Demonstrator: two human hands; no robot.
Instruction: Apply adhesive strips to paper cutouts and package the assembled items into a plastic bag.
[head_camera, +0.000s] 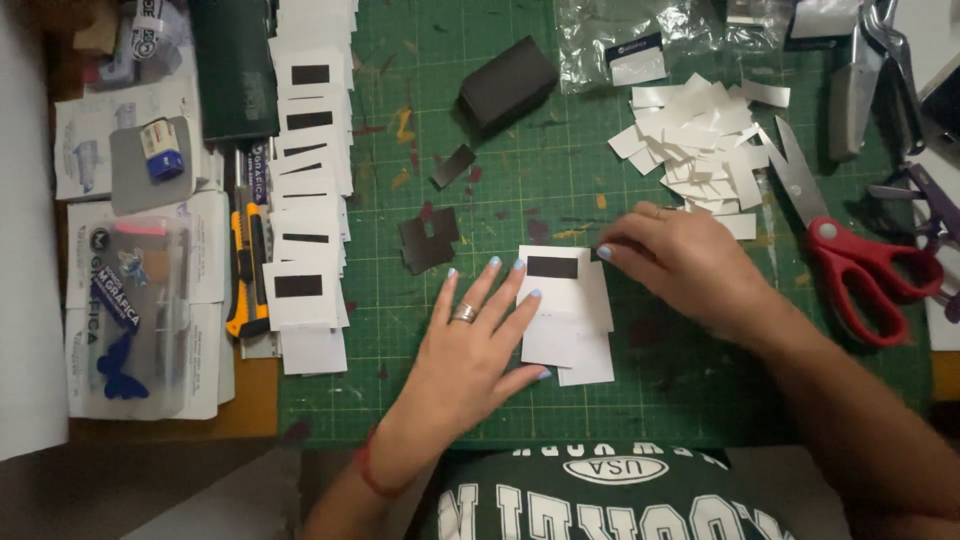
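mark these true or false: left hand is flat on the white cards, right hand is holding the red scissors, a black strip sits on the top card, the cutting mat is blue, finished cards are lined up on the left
1. The left hand lies flat with its fingers on the white cards: true.
2. The right hand holds the red scissors: false. The scissors lie untouched on the mat to its right; the fingertips are at the end of the black strip.
3. A black strip sits on the top card: true.
4. The cutting mat is blue: false, it is green.
5. Cards with black strips are lined up on the left: true.
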